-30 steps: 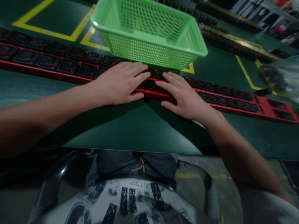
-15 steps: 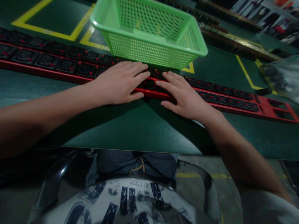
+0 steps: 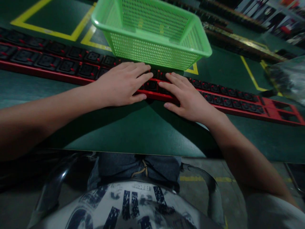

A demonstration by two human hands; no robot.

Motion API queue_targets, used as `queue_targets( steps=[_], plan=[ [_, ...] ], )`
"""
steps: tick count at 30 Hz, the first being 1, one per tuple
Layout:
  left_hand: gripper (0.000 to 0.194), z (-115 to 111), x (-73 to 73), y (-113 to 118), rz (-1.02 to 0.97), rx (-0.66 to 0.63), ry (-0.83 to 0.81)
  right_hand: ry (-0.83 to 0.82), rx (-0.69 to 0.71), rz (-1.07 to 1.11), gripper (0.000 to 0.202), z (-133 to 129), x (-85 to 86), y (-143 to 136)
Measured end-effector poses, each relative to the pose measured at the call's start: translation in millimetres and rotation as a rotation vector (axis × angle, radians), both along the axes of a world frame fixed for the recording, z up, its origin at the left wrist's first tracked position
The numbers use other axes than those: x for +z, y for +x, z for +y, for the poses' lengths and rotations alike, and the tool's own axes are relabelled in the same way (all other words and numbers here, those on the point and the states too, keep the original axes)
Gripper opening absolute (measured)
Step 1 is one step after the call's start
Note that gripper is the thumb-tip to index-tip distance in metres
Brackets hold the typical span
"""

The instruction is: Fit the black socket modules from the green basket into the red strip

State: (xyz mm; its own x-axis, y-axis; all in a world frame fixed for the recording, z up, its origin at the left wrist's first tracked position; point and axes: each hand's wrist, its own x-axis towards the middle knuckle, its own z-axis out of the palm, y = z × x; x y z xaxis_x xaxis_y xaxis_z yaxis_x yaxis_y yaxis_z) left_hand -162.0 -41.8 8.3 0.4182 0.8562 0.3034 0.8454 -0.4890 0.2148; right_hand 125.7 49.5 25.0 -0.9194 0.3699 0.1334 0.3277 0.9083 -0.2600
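A long red power strip with two rows of black sockets runs across the green table. Over its middle lies my left hand, palm down, fingers stretched out to the right. My right hand rests on the strip just to the right of it, fingers spread and pointing left. Both thumbs sit along the strip's near edge. Neither hand is wrapped round anything. The sockets beneath the palms are hidden; a few show in the gap between the hands.
A green plastic basket stands right behind the strip. Yellow tape marks rectangles on the table. A clear plastic bag lies at the right edge. Farther back, long rows of parts stretch across. Chair armrests flank my lap.
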Motion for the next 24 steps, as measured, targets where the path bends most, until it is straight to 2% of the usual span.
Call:
queue_targets(
  steps=[24],
  plan=[
    [0.075,0.4,-1.0,-0.6,-0.034,-0.006,-0.01,0.006,0.0,0.002,0.074,0.5,-0.8,0.7]
  ],
)
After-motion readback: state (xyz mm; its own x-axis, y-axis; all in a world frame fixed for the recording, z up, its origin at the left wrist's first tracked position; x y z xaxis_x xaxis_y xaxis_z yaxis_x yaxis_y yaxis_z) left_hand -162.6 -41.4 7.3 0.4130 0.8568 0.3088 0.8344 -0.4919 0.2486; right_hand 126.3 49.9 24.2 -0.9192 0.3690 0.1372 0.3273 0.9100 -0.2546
